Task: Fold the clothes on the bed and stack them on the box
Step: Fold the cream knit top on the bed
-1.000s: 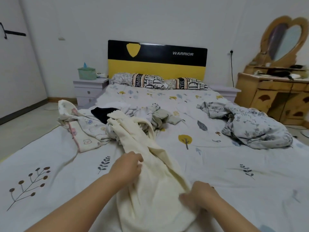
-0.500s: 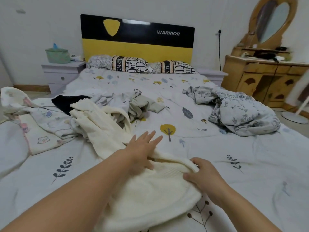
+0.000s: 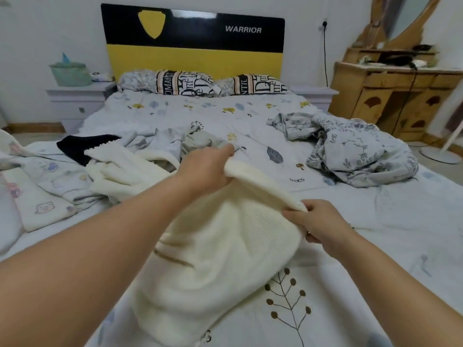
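A cream knitted garment (image 3: 215, 254) lies spread over the near part of the bed (image 3: 375, 246). My left hand (image 3: 205, 169) grips its far edge and lifts it off the sheet. My right hand (image 3: 318, 224) pinches the same edge lower down on the right. Behind the garment sits a pile of unfolded clothes (image 3: 155, 146), grey and white, with a black piece (image 3: 80, 146) beside it. A pale printed garment (image 3: 42, 194) lies at the left edge. No box is in view.
A crumpled floral blanket (image 3: 355, 149) lies on the right of the bed. Two pillows (image 3: 200, 82) rest against the black and yellow headboard (image 3: 193, 43). A white nightstand (image 3: 77, 101) stands at the left, a wooden dresser (image 3: 400, 93) at the right.
My left hand went from lying flat on the cream garment to gripping its far edge and raising it. My right hand keeps its hold on the edge. The view moved closer to the bed.
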A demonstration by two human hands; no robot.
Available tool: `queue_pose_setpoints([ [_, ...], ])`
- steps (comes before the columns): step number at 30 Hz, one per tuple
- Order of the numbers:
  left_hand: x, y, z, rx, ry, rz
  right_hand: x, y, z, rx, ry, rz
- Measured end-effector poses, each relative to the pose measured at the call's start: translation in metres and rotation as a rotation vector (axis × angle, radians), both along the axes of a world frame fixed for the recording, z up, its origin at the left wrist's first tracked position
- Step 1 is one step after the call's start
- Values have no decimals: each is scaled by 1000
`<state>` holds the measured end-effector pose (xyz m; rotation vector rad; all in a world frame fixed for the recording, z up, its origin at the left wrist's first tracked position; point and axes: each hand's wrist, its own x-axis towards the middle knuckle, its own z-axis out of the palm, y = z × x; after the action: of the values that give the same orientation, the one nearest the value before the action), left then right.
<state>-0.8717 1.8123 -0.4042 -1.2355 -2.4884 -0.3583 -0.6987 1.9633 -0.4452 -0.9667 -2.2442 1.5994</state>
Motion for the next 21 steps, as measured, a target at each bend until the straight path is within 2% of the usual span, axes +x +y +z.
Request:
queue_pose_setpoints([
  [4,-9,2,45,19,110,93,-25,2,35,-2,38,47],
  [8,-23,-3,95,148,212,267,-53,7,95,48,284,-79],
  [12,-13,-12,137,424,249,338,-66,7,152,315,558,-118],
  [15,3,-22,137,555,315,229,-50,9,165,504,629,-129],
  [18,26,-26,105,510,201,64,-21,15,137,506,599,-82],
  [21,57,-26,58,285,-8,25,9,27,84,433,429,-25],
])
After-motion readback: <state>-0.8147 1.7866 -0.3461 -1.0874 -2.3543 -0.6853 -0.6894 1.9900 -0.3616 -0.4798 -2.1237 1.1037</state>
